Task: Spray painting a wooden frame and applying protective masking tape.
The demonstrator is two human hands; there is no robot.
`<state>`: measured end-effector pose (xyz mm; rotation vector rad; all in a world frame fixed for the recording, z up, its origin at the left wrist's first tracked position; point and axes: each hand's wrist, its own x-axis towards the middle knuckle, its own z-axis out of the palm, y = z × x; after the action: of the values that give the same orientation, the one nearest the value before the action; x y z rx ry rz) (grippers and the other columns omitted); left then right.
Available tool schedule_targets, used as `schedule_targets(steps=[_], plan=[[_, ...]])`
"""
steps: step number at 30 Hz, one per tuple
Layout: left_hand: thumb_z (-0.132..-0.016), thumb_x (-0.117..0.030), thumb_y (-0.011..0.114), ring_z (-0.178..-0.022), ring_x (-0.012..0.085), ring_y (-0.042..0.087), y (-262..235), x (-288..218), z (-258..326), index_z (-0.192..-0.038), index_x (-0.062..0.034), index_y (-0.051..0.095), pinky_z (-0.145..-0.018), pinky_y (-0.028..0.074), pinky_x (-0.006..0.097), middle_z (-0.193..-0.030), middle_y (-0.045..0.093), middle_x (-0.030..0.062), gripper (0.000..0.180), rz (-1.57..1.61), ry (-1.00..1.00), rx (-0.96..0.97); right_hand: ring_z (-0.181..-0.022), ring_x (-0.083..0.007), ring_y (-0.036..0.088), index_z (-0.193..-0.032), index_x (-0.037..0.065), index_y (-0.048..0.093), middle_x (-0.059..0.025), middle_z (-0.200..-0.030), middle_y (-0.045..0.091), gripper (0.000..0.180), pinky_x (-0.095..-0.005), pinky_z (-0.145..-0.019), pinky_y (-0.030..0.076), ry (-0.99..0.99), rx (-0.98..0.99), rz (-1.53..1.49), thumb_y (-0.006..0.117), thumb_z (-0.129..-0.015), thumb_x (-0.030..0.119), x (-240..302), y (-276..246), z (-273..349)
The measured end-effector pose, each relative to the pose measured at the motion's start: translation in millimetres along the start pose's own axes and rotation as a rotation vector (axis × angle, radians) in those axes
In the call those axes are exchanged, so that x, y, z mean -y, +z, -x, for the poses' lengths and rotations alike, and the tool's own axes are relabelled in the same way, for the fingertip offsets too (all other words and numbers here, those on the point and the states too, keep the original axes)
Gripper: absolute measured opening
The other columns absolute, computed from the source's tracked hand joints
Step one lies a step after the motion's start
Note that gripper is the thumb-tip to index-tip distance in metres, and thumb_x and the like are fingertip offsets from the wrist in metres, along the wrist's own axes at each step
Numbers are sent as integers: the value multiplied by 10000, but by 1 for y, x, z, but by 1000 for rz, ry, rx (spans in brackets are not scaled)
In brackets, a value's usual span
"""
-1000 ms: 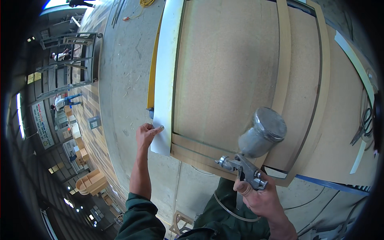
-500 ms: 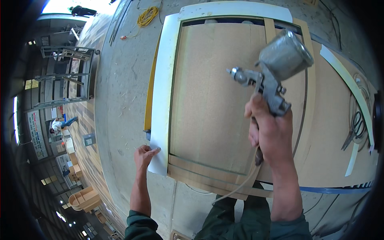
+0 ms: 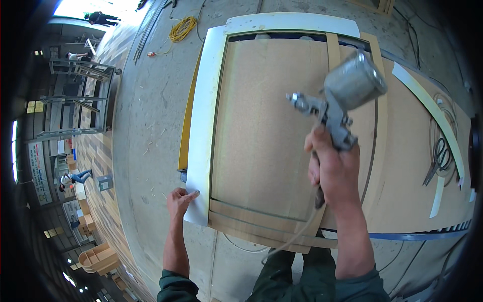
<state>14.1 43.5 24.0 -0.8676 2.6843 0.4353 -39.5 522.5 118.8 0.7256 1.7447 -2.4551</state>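
Above the fibreboard panel, right hand grips a gravity-feed spray gun; at panel's left, left hand pinches a white strip.

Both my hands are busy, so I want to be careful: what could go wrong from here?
The spray gun in your right hand has its cup tilted above the panel, so it might drip. The hose passes over the wood's near edge and could snag there. Your left hand grips the white strip near its close end, so a tug might shift or crease it.
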Motion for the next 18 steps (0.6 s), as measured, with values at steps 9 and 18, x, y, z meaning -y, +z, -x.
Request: schedule_targets(steps=[9, 18], plan=[[-675, -418, 939, -668, 250, 678, 5, 0, -4, -820, 12, 746, -666, 530, 400, -733, 716, 132, 493, 14, 45, 3, -486, -63, 531, -1049, -8, 671, -42, -812, 667, 242, -247, -441, 428, 439, 141, 81, 714, -1037, 229, -49, -49, 153], [-662, -396, 929, -659, 247, 645, 5, 16, -10, -791, 22, 711, -659, 512, 400, -704, 686, 128, 489, 1, 93, 12, -578, -146, 636, -1272, -43, 609, -183, -1212, 725, 469, -280, -540, 511, 246, -30, -135, 596, -1094, 391, -64, -69, 243]])
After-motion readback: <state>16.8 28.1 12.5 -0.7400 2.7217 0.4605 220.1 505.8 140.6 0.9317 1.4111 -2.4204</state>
